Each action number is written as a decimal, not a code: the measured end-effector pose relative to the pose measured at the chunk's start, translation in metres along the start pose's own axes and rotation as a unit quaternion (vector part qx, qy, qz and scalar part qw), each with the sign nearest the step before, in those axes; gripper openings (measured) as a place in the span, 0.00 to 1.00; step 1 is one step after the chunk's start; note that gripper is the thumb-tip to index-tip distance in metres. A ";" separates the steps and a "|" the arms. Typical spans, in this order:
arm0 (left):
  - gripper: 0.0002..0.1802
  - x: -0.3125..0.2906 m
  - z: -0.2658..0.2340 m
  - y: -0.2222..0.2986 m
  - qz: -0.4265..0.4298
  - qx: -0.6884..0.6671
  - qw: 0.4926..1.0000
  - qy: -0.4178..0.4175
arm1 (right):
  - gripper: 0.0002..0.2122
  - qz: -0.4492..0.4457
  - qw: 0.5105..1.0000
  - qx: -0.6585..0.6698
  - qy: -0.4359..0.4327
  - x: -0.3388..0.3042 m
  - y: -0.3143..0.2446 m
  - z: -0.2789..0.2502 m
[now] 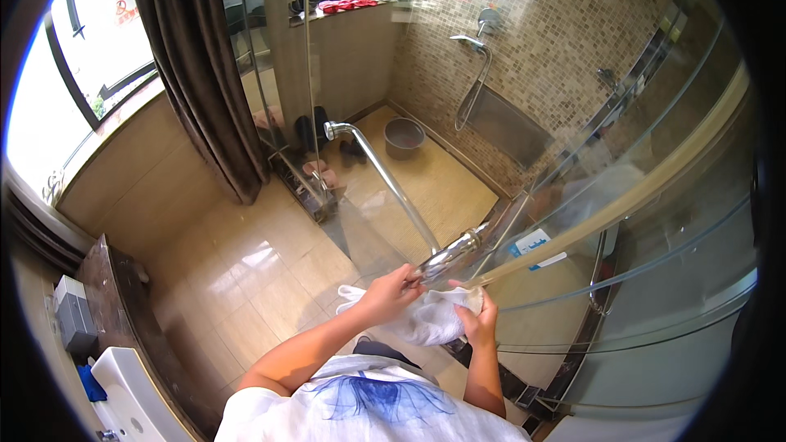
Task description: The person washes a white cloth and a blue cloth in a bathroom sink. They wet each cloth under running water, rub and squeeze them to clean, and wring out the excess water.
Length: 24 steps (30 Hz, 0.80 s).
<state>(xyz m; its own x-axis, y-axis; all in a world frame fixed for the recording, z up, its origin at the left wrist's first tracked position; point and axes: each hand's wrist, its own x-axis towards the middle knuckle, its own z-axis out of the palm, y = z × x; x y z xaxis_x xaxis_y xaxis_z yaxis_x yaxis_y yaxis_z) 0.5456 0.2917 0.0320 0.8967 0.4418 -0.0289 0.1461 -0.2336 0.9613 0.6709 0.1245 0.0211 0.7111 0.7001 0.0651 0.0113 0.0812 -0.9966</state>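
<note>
At the glass shower enclosure, just in front of our torso, we have the white cloth (430, 317) bunched below the thick chrome fitting (453, 255). Right hand (481, 319): grasping the cloth, thumb on our side of it. Left hand (386, 295): fingers curled at the fitting's near end; we can't tell if they grip metal, cloth or both.

Risks, our judgement: loose folds could snag on the fitting if we pull sideways. The cloth's left end hangs free past our left wrist, so it could slip out if the right hand relaxes. Smooth chrome could let the left fingers skid, more so if wet; can't tell if it is. If the glass swings, knuckles could get knocked by the slim chrome bar (397, 196).

Orientation: cloth's long axis runs roughly crosswise, left to right, right end in our right hand; limp, so no firm heading. Fitting's axis runs away from us and rightward, near end at our left fingers. Slim bar slants away and leftward from it to a bent tip.
</note>
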 end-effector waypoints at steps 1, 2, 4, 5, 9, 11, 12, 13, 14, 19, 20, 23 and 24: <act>0.13 -0.007 -0.004 -0.003 -0.002 0.001 1.000 0.006 | 0.16 -0.002 1.000 -0.009 -0.018 -0.005 0.000 0.003; 0.13 -0.014 -0.008 -0.005 -0.004 0.003 1.000 0.013 | 0.16 -0.005 0.999 -0.018 -0.036 -0.010 0.000 0.007; 0.13 -0.030 -0.016 -0.013 -0.008 -0.003 1.000 0.027 | 0.16 -0.013 0.998 -0.019 -0.063 -0.018 -0.002 0.017; 0.14 -0.039 -0.018 -0.019 -0.002 -0.014 0.999 0.052 | 0.16 -0.021 0.996 -0.031 -0.079 -0.022 -0.004 0.024; 0.25 -0.079 -0.036 -0.023 -0.065 -0.030 0.983 0.166 | 0.15 -0.026 0.987 -0.086 -0.136 -0.038 -0.010 0.051; 0.29 -0.101 -0.040 -0.040 -0.034 0.035 0.959 0.279 | 0.15 -0.026 0.974 -0.124 -0.190 -0.043 -0.008 0.060; 0.33 -0.113 -0.042 -0.057 -0.028 0.054 0.952 0.301 | 0.16 -0.032 0.971 -0.136 -0.195 -0.047 -0.008 0.070; 0.33 -0.126 -0.049 -0.060 -0.068 0.052 0.952 0.295 | 0.16 -0.054 0.966 -0.141 -0.210 -0.050 -0.009 0.081; 0.33 -0.139 -0.056 -0.061 -0.107 0.048 0.950 0.289 | 0.17 -0.077 0.960 -0.146 -0.225 -0.051 -0.011 0.093; 0.19 -0.204 -0.091 -0.096 -0.115 -0.034 0.950 0.289 | 0.14 -0.043 0.930 -0.124 -0.343 -0.066 -0.029 0.167; 0.17 -0.212 -0.095 -0.096 -0.077 -0.003 0.956 0.282 | 0.15 -0.054 0.928 -0.117 -0.351 -0.070 -0.035 0.180; 0.19 -0.238 -0.107 -0.071 -0.048 -0.034 0.954 0.295 | 0.18 -0.044 0.905 -0.058 -0.420 -0.066 -0.011 0.202; 0.23 -0.246 -0.104 -0.072 -0.035 -0.019 0.951 0.307 | 0.19 -0.002 0.892 -0.053 -0.449 -0.066 -0.015 0.209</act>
<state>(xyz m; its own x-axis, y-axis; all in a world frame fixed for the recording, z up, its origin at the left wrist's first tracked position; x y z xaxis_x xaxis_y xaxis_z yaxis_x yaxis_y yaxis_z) 0.2707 0.2900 -0.0015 0.4708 0.8801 0.0615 0.1707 -0.1592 0.9724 0.4769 0.2256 0.0421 -0.1385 0.9897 0.0350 0.1131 0.0510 -0.9923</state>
